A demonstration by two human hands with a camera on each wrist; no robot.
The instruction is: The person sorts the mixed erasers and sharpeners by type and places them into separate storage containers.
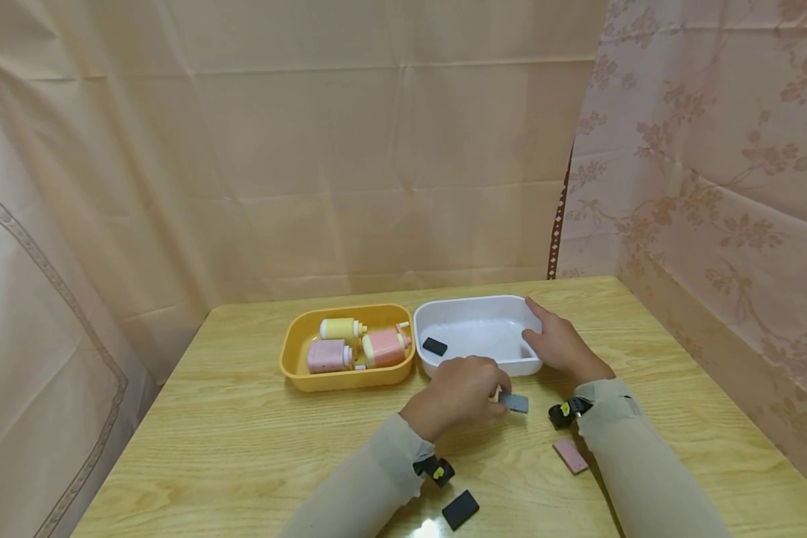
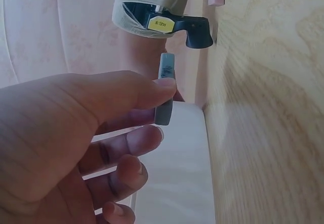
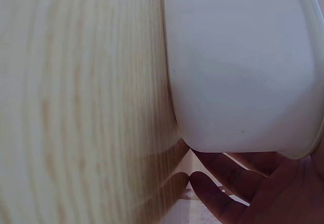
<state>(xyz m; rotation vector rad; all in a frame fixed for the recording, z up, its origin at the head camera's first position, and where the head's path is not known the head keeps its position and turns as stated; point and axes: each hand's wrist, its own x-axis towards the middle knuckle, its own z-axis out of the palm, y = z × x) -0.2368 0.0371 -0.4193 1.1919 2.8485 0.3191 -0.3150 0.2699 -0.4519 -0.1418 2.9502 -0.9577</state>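
Nearest, a black rectangular block [image 1: 460,510] lies on the wood-grain table [image 1: 242,441]; a pink block [image 1: 570,456] lies near the right sleeve [image 1: 645,463]. Beyond, the person's left hand [image 1: 462,394] pinches a grey block [image 1: 514,403] just in front of a white plastic tray [image 1: 484,336]. The right hand [image 1: 565,345] grips that tray's right end; a second black block [image 1: 435,347] lies inside. Just left stands a yellow tray [image 1: 350,380] holding small bottles [image 1: 329,356].
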